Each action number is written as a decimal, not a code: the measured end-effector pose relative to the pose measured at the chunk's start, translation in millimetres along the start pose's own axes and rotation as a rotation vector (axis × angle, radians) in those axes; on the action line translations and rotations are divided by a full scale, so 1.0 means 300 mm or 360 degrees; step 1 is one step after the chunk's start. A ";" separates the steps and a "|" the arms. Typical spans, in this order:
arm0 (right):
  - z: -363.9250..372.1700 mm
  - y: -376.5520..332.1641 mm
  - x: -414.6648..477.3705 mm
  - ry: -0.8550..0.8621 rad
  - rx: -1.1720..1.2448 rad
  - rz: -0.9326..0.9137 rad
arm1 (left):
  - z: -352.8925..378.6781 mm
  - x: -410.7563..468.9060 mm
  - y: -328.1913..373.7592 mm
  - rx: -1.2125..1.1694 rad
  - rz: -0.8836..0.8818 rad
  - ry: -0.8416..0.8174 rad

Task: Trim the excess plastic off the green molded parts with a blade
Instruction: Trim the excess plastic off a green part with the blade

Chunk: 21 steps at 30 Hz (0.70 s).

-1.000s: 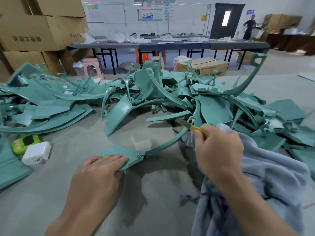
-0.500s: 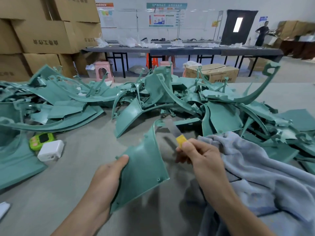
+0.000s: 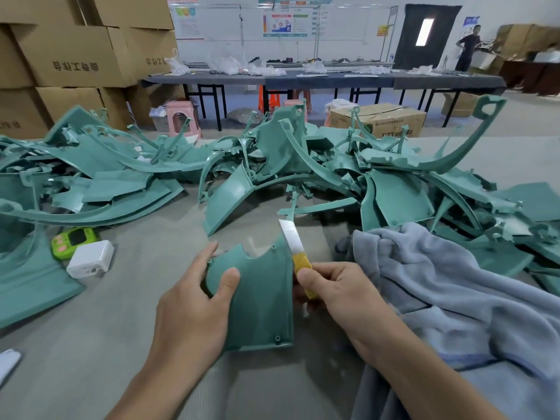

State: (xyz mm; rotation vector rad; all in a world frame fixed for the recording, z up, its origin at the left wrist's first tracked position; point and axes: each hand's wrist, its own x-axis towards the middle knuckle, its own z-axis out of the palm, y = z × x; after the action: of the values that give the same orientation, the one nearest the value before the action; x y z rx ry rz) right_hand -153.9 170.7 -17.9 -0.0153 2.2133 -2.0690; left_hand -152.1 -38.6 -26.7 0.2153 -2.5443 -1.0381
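My left hand grips a flat green molded panel by its left edge, thumb on its face, held up in front of me. My right hand grips a blade by its yellow-wrapped handle. The bare metal lies along the panel's upper right edge and points away from me. A big heap of green molded parts spreads across the grey work surface behind both hands.
A blue-grey cloth lies bunched at the right. A green timer and a white box sit at the left. Cardboard boxes are stacked at the back left, and long tables stand behind.
My left hand has lifted the panel off the surface and turned it flat toward me. My right hand has brought the blade against the panel's right edge.
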 end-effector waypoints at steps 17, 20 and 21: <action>0.008 -0.027 -0.001 0.0588 0.0074 -0.0439 | -0.003 -0.056 0.081 0.0355 0.1255 -0.0039; 0.029 0.000 -0.005 0.0641 0.0003 -0.0406 | 0.023 -0.073 0.083 0.0572 0.1255 -0.0224; 0.031 0.008 -0.003 0.0629 0.0020 -0.0396 | 0.032 -0.079 0.077 0.0584 0.1216 -0.0279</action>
State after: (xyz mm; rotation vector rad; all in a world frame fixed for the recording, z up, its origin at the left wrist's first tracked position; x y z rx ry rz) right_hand -152.0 161.6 -20.7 0.1381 2.5346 -2.3927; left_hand -134.4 -9.2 -23.7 -0.7277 -2.5797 -0.3048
